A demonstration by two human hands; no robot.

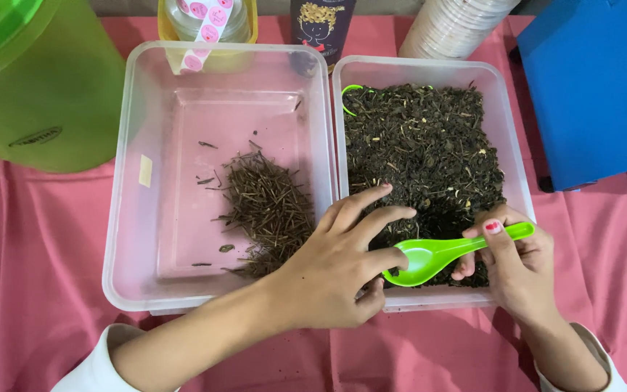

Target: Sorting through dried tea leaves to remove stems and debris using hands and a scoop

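The right hand (pixel 520 265) is curled around the handle of a green plastic spoon (pixel 444 254), thumb pressed on top of the handle and the other fingers folded beneath it. The spoon lies nearly level, its bowl pointing toward nine o'clock and hovering over the near edge of the right tub (pixel 506 131), a clear plastic container filled with dark, crumbly dried leaves (pixel 422 152). The left hand (pixel 335 268) reaches across from seven o'clock with its fingers loosely spread, not gripping anything; the index and middle fingertips rest on the dried leaves just past the wall shared by the two tubs, while the lower fingers curl close beside the spoon's bowl, whether touching it or not cannot be told.

At nine o'clock from the hands stands the left tub (pixel 128 181), clear and mostly bare, with a small heap of thin brown stems (pixel 266 207) piled against its right side. A green curved piece shows at the far edge of the leaves. Both tubs sit on a worktop (pixel 30 239) covered in pink cloth. At ten o'clock stands a large green container (pixel 52 94); at twelve o'clock a jar with pink round stickers (pixel 208 18), a dark packet (pixel 321 25) and a stack of pale lids (pixel 459 25); at two o'clock a blue box (pixel 596 87).
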